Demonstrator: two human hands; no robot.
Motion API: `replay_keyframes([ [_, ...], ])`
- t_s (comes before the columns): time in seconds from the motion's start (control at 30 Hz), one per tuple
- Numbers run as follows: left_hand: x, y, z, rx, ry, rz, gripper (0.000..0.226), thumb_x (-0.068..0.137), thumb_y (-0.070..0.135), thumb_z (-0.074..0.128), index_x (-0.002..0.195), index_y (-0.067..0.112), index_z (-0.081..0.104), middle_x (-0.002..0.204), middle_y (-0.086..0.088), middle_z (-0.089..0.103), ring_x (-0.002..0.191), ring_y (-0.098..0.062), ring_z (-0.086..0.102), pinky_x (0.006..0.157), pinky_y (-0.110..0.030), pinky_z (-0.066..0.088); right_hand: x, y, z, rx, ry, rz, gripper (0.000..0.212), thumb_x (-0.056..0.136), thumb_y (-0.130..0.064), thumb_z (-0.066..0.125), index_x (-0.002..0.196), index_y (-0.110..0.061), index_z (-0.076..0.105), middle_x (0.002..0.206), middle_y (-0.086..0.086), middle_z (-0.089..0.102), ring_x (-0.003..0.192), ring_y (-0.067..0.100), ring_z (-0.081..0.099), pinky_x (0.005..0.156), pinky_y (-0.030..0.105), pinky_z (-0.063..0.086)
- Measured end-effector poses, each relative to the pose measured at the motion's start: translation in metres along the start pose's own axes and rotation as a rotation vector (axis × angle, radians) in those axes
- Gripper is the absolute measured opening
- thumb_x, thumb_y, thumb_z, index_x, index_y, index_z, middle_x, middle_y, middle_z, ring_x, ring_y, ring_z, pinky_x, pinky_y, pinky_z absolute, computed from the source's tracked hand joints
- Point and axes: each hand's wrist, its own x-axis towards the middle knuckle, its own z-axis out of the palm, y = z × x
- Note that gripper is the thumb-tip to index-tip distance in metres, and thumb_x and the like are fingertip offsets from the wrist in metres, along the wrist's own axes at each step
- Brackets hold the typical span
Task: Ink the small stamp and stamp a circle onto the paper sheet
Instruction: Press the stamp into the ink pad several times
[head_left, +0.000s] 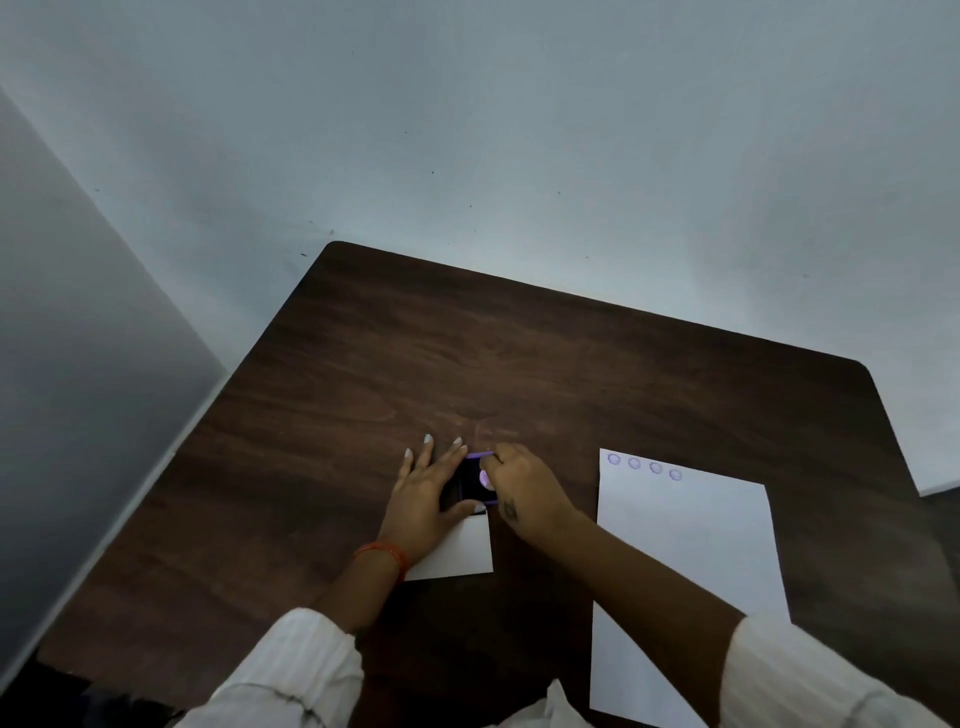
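A dark ink pad (470, 486) with a purple rim sits mid-table on a small white paper. My left hand (427, 491) lies flat beside it, fingers spread, thumb against the pad's near edge, steadying it. My right hand (524, 493) is closed on the small stamp (485, 478), whose pale purple round face shows over the pad. The white paper sheet (691, 561) lies to the right; a row of several purple circles (644, 466) runs along its far edge.
The dark brown wooden table (519, 364) stands against a pale wall, with rounded far corners. Its left edge drops to a grey floor. White sleeves cover both forearms, and an orange bracelet (384, 553) sits on my left wrist.
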Motion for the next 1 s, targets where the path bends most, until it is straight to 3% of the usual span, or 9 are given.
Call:
replay_keyframes([
  [0.17,0.001,-0.002,0.003,-0.003,0.016,0.015,0.088,0.066,0.068,0.033,0.142,0.024,0.025,0.154,0.002,0.024,0.140,-0.015,-0.002,0.114,-0.034,-0.008,0.005,0.000,0.003,0.091,0.098,0.087,0.023,0.093,-0.011,0.045,0.107,0.001,0.059,0.114,0.019,0.061,0.105,0.029,0.055,0.094,0.035,0.044],
  [0.4,0.002,-0.002,0.003,-0.011,0.009,0.013,0.090,0.065,0.069,0.033,0.142,0.023,0.026,0.154,0.002,0.024,0.141,-0.016,-0.001,0.113,-0.034,-0.009,0.009,0.018,-0.012,-0.030,-0.050,-0.237,0.023,0.089,-0.005,0.050,0.107,0.005,0.059,0.114,0.026,0.061,0.106,0.038,0.056,0.092,0.041,0.045],
  [0.53,0.002,-0.001,0.003,-0.017,0.003,0.007,0.084,0.070,0.065,0.040,0.142,0.023,0.025,0.154,0.002,0.023,0.140,-0.015,-0.004,0.113,-0.034,-0.009,0.003,0.004,-0.002,0.002,0.017,-0.043,0.026,0.091,-0.010,0.048,0.114,-0.002,0.055,0.120,0.018,0.058,0.111,0.030,0.053,0.095,0.036,0.043],
  [0.63,0.002,0.001,0.001,-0.005,-0.014,-0.014,0.075,0.081,0.051,0.055,0.143,0.022,0.023,0.155,0.002,0.021,0.144,-0.021,-0.001,0.112,-0.034,-0.010,-0.007,-0.004,0.007,-0.031,0.076,-0.014,0.034,0.088,-0.009,0.053,0.121,0.000,0.049,0.127,0.020,0.053,0.115,0.032,0.051,0.097,0.039,0.044],
  [0.73,0.001,0.000,0.000,0.000,-0.018,-0.006,0.085,0.070,0.065,0.039,0.142,0.023,0.025,0.154,0.001,0.023,0.145,-0.024,0.002,0.113,-0.034,-0.009,0.000,-0.002,0.000,0.039,0.009,0.032,0.029,0.089,-0.010,0.052,0.116,-0.001,0.053,0.122,0.019,0.056,0.111,0.030,0.053,0.097,0.038,0.043],
  [0.83,0.002,-0.001,0.000,-0.007,-0.009,-0.001,0.090,0.064,0.068,0.034,0.141,0.022,0.027,0.153,0.000,0.026,0.145,-0.026,0.004,0.115,-0.037,-0.006,0.013,0.006,-0.022,0.270,-0.117,0.195,0.022,0.090,-0.013,0.050,0.100,0.003,0.061,0.108,0.022,0.064,0.103,0.033,0.059,0.094,0.039,0.044],
  [0.9,0.002,0.000,0.000,-0.014,-0.002,-0.005,0.092,0.063,0.069,0.035,0.141,0.021,0.028,0.153,0.000,0.026,0.145,-0.025,0.004,0.116,-0.038,-0.004,0.012,0.012,-0.027,0.288,-0.108,0.192,0.021,0.088,-0.014,0.052,0.094,0.002,0.063,0.102,0.022,0.066,0.098,0.033,0.061,0.089,0.038,0.047],
  [1.0,0.002,-0.001,0.000,-0.010,0.005,-0.003,0.092,0.063,0.070,0.035,0.141,0.023,0.027,0.154,0.001,0.025,0.145,-0.024,0.003,0.116,-0.037,-0.005,-0.006,0.012,-0.016,0.095,-0.141,0.078,0.025,0.092,-0.014,0.048,0.113,-0.004,0.056,0.123,0.016,0.058,0.116,0.027,0.052,0.101,0.035,0.039],
])
